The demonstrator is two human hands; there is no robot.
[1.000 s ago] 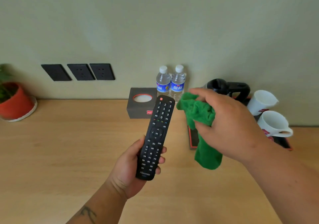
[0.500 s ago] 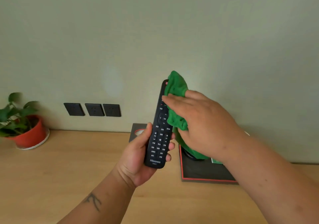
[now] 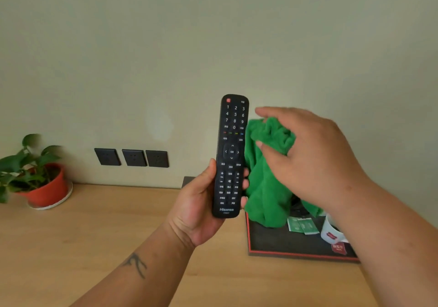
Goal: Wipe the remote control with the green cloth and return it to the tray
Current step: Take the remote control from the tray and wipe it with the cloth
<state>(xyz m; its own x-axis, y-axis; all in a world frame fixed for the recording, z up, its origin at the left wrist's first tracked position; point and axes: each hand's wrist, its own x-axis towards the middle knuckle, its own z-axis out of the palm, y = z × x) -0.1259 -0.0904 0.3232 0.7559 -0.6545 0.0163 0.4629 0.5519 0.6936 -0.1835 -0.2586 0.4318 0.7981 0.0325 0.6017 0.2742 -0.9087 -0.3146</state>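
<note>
Black remote control [image 3: 231,157] upright in left hand [image 3: 201,208], gripped low, above wooden bench [image 3: 94,235]. Green cloth [image 3: 267,178] bunched in right hand [image 3: 310,155], just beside remote, over tray [image 3: 284,247].

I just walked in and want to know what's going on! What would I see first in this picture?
First you'd spot the long black button-covered remote control, held upright in the middle by the left hand. Right beside it, the right hand clutches a bunched bright green cloth above a black red-edged tray. Far left on the wooden table sits a leafy plant in a red pot.
</note>
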